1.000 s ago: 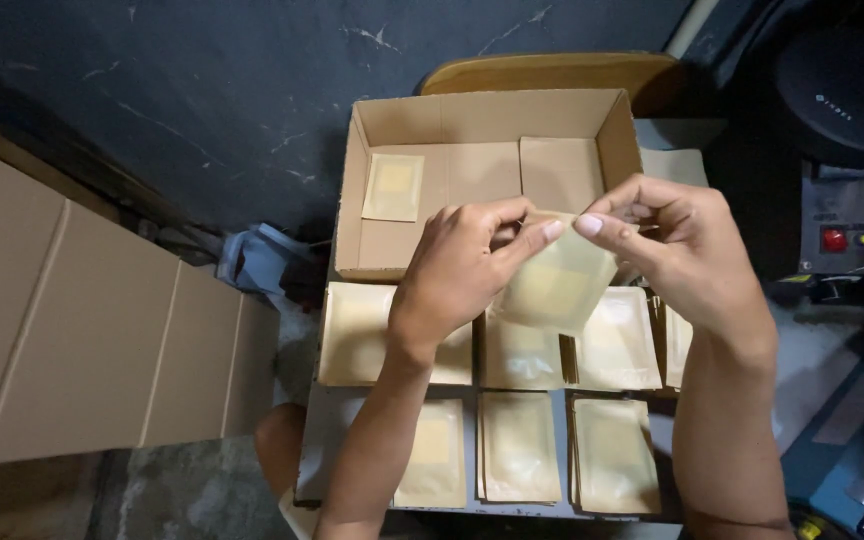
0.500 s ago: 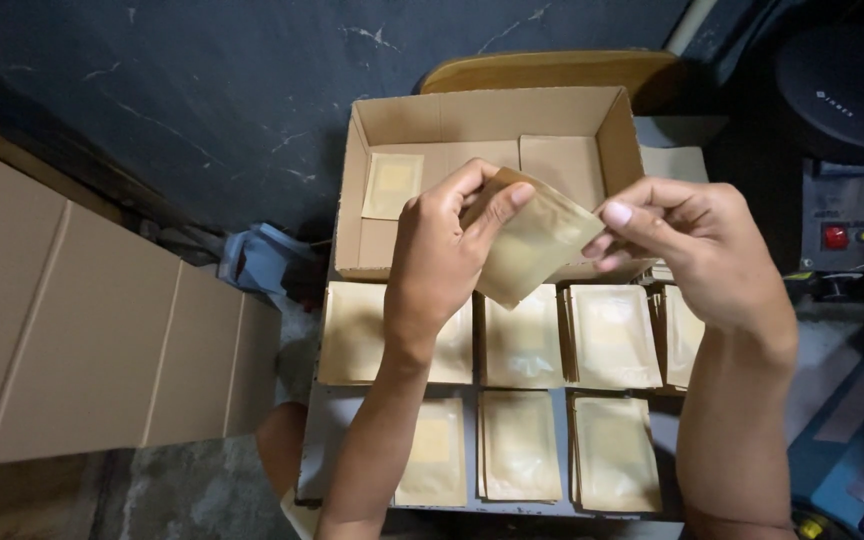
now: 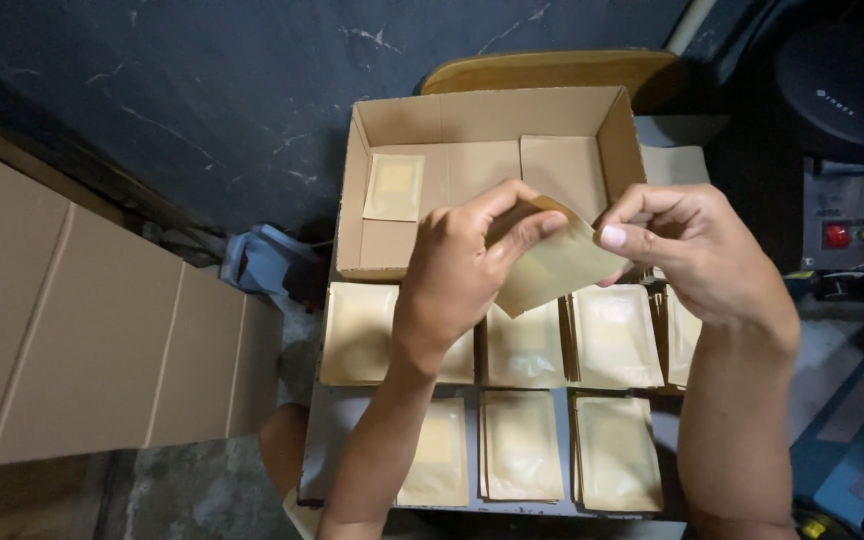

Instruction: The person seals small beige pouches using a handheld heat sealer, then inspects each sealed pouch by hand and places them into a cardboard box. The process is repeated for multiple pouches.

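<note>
Above the grey tray (image 3: 352, 440) of tan pouch stacks (image 3: 522, 445), your left hand (image 3: 457, 275) and right hand (image 3: 697, 255) pinch one pouch (image 3: 552, 270) (dark cracked wall (image 3: 202, 90) behind the open carton (image 3: 372, 160)).

A grey tray (image 3: 324, 450) carries the goods. On it lie tan pouches in two rows: far row (image 3: 357, 333) (image 3: 615, 335), near row (image 3: 434, 452) (image 3: 519, 444) (image 3: 615, 452), side by side, edges touching or nearly so. At its far edge rests an open cardboard box (image 3: 624, 130).
</note>
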